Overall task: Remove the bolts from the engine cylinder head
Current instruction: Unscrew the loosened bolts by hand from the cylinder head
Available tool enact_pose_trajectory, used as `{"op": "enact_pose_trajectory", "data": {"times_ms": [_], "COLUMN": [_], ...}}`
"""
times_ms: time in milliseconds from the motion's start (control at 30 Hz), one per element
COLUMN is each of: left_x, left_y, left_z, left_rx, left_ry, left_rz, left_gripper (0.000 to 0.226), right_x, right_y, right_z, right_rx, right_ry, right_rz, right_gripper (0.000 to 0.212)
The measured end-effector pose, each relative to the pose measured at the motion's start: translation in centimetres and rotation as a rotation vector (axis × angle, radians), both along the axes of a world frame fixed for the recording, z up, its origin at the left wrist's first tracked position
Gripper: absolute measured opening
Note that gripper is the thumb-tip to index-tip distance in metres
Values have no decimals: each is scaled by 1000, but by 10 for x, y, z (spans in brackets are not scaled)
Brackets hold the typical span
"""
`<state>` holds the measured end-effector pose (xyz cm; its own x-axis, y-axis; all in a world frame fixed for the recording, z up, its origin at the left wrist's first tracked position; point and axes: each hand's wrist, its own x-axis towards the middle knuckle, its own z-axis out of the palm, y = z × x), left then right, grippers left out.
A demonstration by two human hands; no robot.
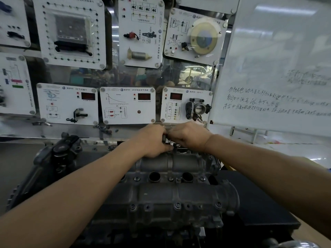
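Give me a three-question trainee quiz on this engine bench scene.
1. True or false: the left hand and right hand meet at the far side of the cylinder head.
2. The whiteboard stands: A) right of the hands, B) left of them, C) beneath them.
3. Fill in: both hands grip a ___.
Key: 1 true; 2 A; 3 dark tool.

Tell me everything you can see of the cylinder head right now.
The cylinder head is grimy grey cast metal, lying lengthwise across the view. Two open round wells show along its middle; bolts sit in the near flange. At its far edge the left hand and right hand grip a small dark part.
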<state>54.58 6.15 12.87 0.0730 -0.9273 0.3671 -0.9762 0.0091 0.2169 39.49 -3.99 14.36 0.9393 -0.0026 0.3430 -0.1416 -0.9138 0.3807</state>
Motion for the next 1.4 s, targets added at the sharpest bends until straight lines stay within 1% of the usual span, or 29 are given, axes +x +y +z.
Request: {"op": "enact_pose_trajectory", "data": {"times_ms": [100, 167, 200, 233, 300, 333, 400, 433, 500, 567, 633, 700, 733, 767, 800, 867, 900, 967, 1000, 1033, 1100, 1167, 1233, 1267, 1300, 1333, 1400], "left_x": [-1, 0, 0, 0, -2, -4, -8, -9, -10, -14, -22, -34, -40, -45, -50, -60, -63, -66, -67, -68, -68, -63, -54, -49, -44, -41, -36], "left_y": [-1, 1, 1, 2, 2, 2, 2, 1, 0, 0, 0, 2, 2, 4, 6, 15, 19, 26, 28, 29, 30, 28, 24, 22, 21, 20, 19], "left_z": [-6, -7, -7, -7, -5, -4, -2, 0, 6, 15, 22, 26, 28, 30, 32, 35, 36, 35, 33, 31, 28, 25, 22, 21, 20, 19, 17], "left_rx": [14, -11, -45, -95, -186, -208, -242, -273, -346, -420, -468, -482, -441, -348, -203, 116, 220, 314, 330, 334, 320, 250, 130, 72, 33, 18, 31], "left_ry": [46, 72, 98, 140, 230, 251, 269, 310, 452, 514, 500, 498, 523, 576, 661, 846, 900, 948, 948, 940, 896, 747, 497, 375, 281, 221, 167], "left_rz": [15, 3, -13, -32, -86, -108, -124, -129, -151, -168, -174, -137, -111, -104, -116, -186, -223, -268, -277, -277, -247, -175, -99, -71, -53, -47, -52], "left_gripper": [31, 31, 27, 20, 7, 8, 11, 12, 22, 28, 28, 29, 26, 20, 18, 18, 20, 21, 19, 16, 13, 16, 18, 18, 17, 18, 20], "right_x": [3, 8, 9, 9, 6, 3, -2, -5, -11, -17, -22, -26, -29, -31, -32, -33, -32, -29, -27, -26, -26, -29, -37, -44, -51, -57, -68], "right_y": [3, 9, 11, 14, 16, 16, 17, 20, 29, 38, 46, 47, 46, 44, 44, 43, 41, 36, 34, 32, 30, 29, 25, 23, 20, 16, 11], "right_z": [14, 25, 30, 38, 59, 72, 97, 106, 109, 102, 90, 79, 74, 71, 68, 58, 54, 44, 40, 36, 29, 26, 24, 25, 25, 25, 23], "right_rx": [22, -49, -93, -118, -106, -107, -156, -173, -157, -15, 233, 499, 630, 723, 788, 903, 949, 1007, 1025, 1055, 1176, 1294, 1341, 1312, 1252, 1175, 971], "right_ry": [190, 308, 333, 316, 189, 150, 156, 157, 138, 131, 113, 49, -6, -71, -140, -272, -335, -459, -515, -560, -606, -572, -477, -402, -317, -239, -135], "right_rz": [-164, -241, -253, -252, -256, -283, -381, -431, -496, -541, -606, -669, -688, -698, -706, -724, -736, -766, -785, -806, -828, -796, -738, -705, -666, -620, -556], "right_gripper": [23, 25, 25, 24, 24, 25, 26, 25, 20, 23, 22, 24, 26, 25, 23, 9, 12, 33, 37, 35, 26, 21, 30, 31, 27, 20, 11]}}
